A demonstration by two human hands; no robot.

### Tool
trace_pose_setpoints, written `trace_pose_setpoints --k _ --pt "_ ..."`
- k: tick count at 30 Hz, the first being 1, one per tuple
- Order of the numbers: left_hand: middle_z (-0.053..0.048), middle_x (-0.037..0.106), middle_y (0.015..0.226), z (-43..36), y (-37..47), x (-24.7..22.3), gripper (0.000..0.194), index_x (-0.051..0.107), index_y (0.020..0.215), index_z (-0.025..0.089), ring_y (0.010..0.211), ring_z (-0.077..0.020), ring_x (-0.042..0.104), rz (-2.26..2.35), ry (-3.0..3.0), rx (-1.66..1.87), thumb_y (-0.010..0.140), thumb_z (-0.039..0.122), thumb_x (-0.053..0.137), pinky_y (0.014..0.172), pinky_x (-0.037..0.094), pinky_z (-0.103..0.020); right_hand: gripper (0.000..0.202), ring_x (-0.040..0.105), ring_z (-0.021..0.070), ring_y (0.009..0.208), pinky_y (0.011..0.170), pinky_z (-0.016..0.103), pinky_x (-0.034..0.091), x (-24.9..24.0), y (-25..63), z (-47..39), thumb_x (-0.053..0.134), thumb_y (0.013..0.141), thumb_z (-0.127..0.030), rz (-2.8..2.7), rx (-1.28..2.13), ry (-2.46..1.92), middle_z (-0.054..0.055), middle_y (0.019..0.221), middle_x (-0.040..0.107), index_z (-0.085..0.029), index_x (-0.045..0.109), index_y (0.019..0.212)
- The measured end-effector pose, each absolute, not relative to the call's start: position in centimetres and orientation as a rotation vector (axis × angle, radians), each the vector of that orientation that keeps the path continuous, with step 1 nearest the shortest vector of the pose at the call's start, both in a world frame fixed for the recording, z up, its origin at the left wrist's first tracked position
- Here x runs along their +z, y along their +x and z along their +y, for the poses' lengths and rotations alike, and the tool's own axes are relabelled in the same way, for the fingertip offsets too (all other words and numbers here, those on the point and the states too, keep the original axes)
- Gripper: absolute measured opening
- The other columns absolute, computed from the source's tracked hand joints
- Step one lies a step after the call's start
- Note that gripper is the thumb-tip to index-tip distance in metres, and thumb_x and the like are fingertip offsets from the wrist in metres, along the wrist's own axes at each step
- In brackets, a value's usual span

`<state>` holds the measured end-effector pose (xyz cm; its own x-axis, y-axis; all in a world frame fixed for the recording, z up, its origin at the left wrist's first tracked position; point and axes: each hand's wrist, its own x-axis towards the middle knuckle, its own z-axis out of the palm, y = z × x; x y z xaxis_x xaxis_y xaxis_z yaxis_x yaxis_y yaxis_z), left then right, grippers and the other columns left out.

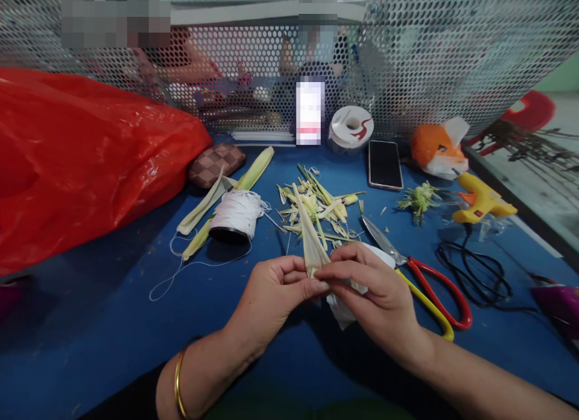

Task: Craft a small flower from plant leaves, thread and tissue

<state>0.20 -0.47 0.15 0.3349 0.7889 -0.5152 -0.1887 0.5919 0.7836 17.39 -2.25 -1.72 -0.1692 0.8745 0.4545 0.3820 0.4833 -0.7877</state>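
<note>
Fingertips of the left hand point(271, 290) and right hand point(377, 290), equally near, pinch one pale husk point(311, 239) by its base above a blue table point(113, 329), its long axis pointing away and its tip leaning left. Around it sit one cord spool point(237, 213), one ribbon roll point(342, 130), one pair of scissors point(398, 257) and one glue gun point(482, 201), with trimmings point(326, 211) too jumbled to count.

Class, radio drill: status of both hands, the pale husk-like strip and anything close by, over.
Left hand and right hand: both pinching base of pale husk-like strip. Strip's narrow tip pointing away. Scissors beside right hand; plant scraps just beyond.
</note>
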Motion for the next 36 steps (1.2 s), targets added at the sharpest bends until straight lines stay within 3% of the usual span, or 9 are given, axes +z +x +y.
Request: trace_pose_setpoints --k 6,16,25,31,36 --pt "-0.005 0.076 0.080 -0.5 0.3 0.5 0.025 0.077 0.091 0.013 0.075 -0.0131 0.067 0.941 0.707 0.684 0.066 0.012 0.079 0.070 0.051 -0.020 0.016 0.063 0.0165 0.080 0.068 0.029 0.053 -1.7 17.5 -2.2 0.067 0.086 -0.013 -1.797 0.496 -1.131 0.004 0.087 0.063 -0.025 0.074 0.092" --pt "-0.007 0.076 0.086 -0.5 0.3 0.4 0.023 0.077 0.099 0.014 0.075 -0.0138 0.067 0.954 0.763 0.706 0.076 0.020 0.073 0.067 0.052 -0.020 0.016 0.062 0.0170 0.083 0.071 0.031 0.050 -1.6 18.0 -2.1 0.062 0.088 -0.010 -1.925 0.407 -1.092 0.004 0.088 0.062 -0.022 0.071 0.094" --pt "-0.006 0.075 0.080 -0.7 0.2 0.6 0.023 0.076 0.096 0.014 0.070 -0.0143 0.066 0.995 0.844 0.709 0.075 0.024 0.074 0.070 0.053 -0.024 0.012 0.062 0.0159 0.080 0.068 0.028 0.052 -1.0 17.6 -2.2 0.061 0.090 -0.014 -1.838 0.601 -1.120 0.004 0.089 0.060 -0.022 0.069 0.090" --pt "-0.005 0.075 0.082 -0.8 0.1 0.5 0.021 0.076 0.091 0.016 0.081 -0.0171 0.068 0.972 0.897 0.707 0.071 0.022 0.078 0.078 0.051 -0.025 0.010 0.062 0.0180 0.084 0.072 0.030 0.053 -0.8 17.3 -2.3 0.062 0.088 -0.017 -1.771 0.642 -1.211 0.004 0.088 0.061 -0.022 0.068 0.082" --pt "-0.002 0.069 0.071 -0.8 0.2 0.4 0.020 0.074 0.079 0.014 0.070 -0.0149 0.062 1.052 0.953 0.696 0.071 0.031 0.079 0.070 0.049 -0.024 0.008 0.063 0.0174 0.083 0.072 0.029 0.051 -0.8 17.2 -2.5 0.065 0.086 -0.017 -1.724 0.658 -1.229 0.003 0.086 0.062 -0.023 0.067 0.080"
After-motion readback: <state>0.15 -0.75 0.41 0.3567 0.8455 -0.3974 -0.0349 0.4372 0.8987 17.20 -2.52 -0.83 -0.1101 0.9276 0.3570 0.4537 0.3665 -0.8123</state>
